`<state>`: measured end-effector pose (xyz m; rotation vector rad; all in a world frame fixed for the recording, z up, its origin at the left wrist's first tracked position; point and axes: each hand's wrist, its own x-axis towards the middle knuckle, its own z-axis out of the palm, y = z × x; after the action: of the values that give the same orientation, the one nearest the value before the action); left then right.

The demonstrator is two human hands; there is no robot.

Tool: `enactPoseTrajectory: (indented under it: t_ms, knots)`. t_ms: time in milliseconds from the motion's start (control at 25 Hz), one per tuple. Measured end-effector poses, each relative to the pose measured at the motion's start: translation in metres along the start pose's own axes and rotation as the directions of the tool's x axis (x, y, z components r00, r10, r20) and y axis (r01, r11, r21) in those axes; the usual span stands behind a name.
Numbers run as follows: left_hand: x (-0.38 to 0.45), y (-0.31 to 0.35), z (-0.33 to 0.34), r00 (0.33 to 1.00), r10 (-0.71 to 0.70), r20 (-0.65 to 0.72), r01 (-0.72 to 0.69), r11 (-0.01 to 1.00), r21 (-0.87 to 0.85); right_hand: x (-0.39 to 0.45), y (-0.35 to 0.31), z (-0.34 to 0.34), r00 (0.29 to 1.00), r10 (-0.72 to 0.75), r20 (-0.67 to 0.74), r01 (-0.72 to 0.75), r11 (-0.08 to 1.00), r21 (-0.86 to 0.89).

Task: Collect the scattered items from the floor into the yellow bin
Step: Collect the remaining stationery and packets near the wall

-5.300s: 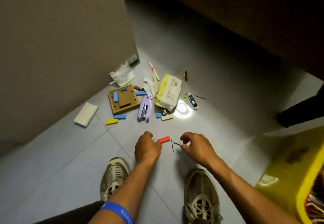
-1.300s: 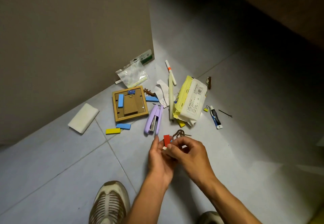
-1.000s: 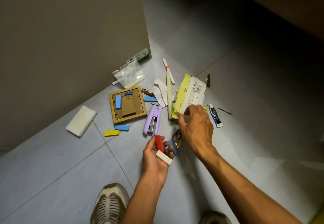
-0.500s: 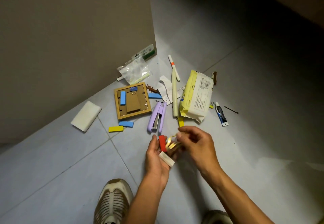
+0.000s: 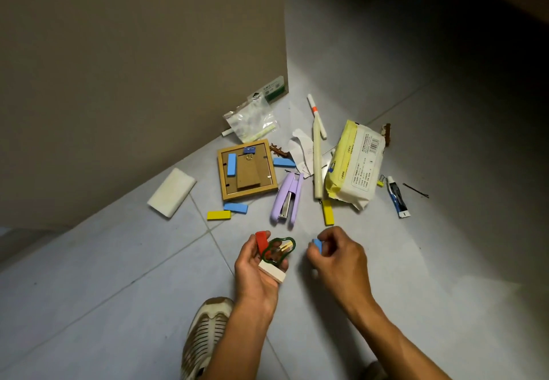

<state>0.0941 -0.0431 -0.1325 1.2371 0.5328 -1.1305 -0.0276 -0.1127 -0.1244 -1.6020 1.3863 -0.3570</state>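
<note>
Left hand (image 5: pixel 258 272) palm-up, fingers curled around a small pile: red block (image 5: pixel 262 241), pale cream block (image 5: pixel 272 272) and a wavy green-rimmed ring thing (image 5: pixel 277 249) with thin light sticks across it, exact nature unclear. Right hand (image 5: pixel 338 256) pinches a small blue block (image 5: pixel 318 245) between thumb and fingers, mostly hidden by the fingers.

Scattered beyond the hands: lilac plastic stapler (image 5: pixel 287 199) with a metal strip; square wooden picture frame (image 5: pixel 247 170) lying back-up with cardboard stand, a blue block and blue binder clip on it; flat yellow block (image 5: pixel 218 215) touching a blue block (image 5: pixel 236 207); another yellow block (image 5: pixel 327 212); soft crinkled yellow-white wipes pack (image 5: pixel 355 165); long cream stick (image 5: pixel 317 159); white pen (image 5: pixel 316 115) with an orange band; small blue-white tube (image 5: pixel 397 197); black hairpin (image 5: pixel 415 190); clear plastic bag (image 5: pixel 251 119); white rectangular sponge-like pad (image 5: pixel 171 192).

Floor (image 5: pixel 104 275) is smooth pale grey tile with thin grout lines. Flat beige panel (image 5: pixel 133 67) stands on the left; upper right falls into deep shadow. Mesh shoe (image 5: pixel 205 338) cut off at the bottom edge. Yellow bin out of view.
</note>
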Motion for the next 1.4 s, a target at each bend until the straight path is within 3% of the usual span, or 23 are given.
enactPoseTrajectory:
  t_ms: [40,80,160,240,360,480,560,680,800,880,960,1000,1080,1160,1240,1320,1400]
  knots:
    - [0.000,-0.003,0.002,1.000,-0.016,0.020,0.017,1.000,-0.006,-0.003,-0.002,-0.004,0.998,-0.059,-0.014,0.061,0.991,0.120]
    - [-0.002,-0.007,0.005,0.999,-0.036,0.037,0.037,0.999,-0.010,-0.006,-0.002,-0.009,0.989,-0.150,-0.011,0.151,0.983,0.102]
    - [-0.004,-0.014,0.012,0.997,-0.062,0.036,0.062,0.998,-0.010,-0.008,0.009,-0.017,0.977,-0.211,-0.002,0.207,0.961,-0.184]
    - [-0.006,-0.016,0.018,0.997,-0.078,0.025,0.078,0.997,-0.007,-0.004,0.024,-0.025,0.990,-0.143,-0.008,0.119,0.851,-0.512]
    - [-0.005,-0.015,0.021,0.997,-0.080,0.009,0.080,0.997,0.013,0.001,0.033,-0.024,0.989,-0.138,0.058,0.138,0.692,-0.709]
    - [-0.005,-0.017,0.021,0.996,-0.087,-0.003,0.087,0.996,0.037,0.014,0.016,-0.023,0.999,-0.022,0.036,0.040,0.767,-0.641]
    - [-0.003,-0.019,0.025,0.995,-0.100,0.018,0.100,0.995,0.020,0.015,0.005,-0.026,0.999,0.021,0.027,-0.010,0.934,-0.357]
    - [0.000,-0.022,0.035,0.995,-0.086,0.055,0.086,0.996,-0.005,0.012,-0.006,-0.023,0.993,-0.084,-0.084,0.072,0.988,-0.140]
    - [0.004,-0.022,0.039,0.998,-0.049,0.043,0.048,0.999,0.016,0.036,-0.001,-0.023,0.981,-0.043,-0.187,-0.014,0.956,-0.294]
    - [0.005,-0.020,0.039,0.999,-0.037,0.030,0.036,0.999,0.028,0.054,0.004,-0.022,0.998,-0.029,-0.055,-0.004,0.853,-0.523]
    - [0.008,-0.017,0.037,1.000,-0.019,0.024,0.018,0.998,0.056,0.063,-0.001,-0.020,1.000,-0.031,0.001,0.026,0.816,-0.577]
    - [0.009,-0.017,0.038,0.999,-0.020,0.027,0.018,0.998,0.063,0.063,-0.006,-0.022,1.000,-0.016,-0.018,0.005,0.857,-0.515]
    - [0.010,-0.018,0.041,0.999,-0.030,0.033,0.028,0.998,0.059,0.048,-0.009,-0.030,0.998,-0.023,-0.050,0.014,0.983,-0.181]
    - [0.009,-0.018,0.053,0.996,-0.055,0.073,0.051,0.997,0.053,0.025,-0.009,-0.045,0.983,-0.160,-0.090,0.161,0.987,-0.001]
    - [0.008,-0.024,0.065,0.994,-0.073,0.086,0.067,0.995,0.068,0.029,0.008,-0.070,0.956,-0.193,-0.220,0.172,0.979,-0.108]
    - [0.007,-0.030,0.073,0.991,-0.082,0.103,0.073,0.993,0.093,0.057,0.030,-0.102,0.930,-0.046,-0.364,-0.079,0.944,-0.321]
    - [0.006,-0.034,0.078,0.991,-0.088,0.103,0.077,0.991,0.107,0.088,0.046,-0.121,0.949,0.070,-0.308,-0.228,0.827,-0.514]
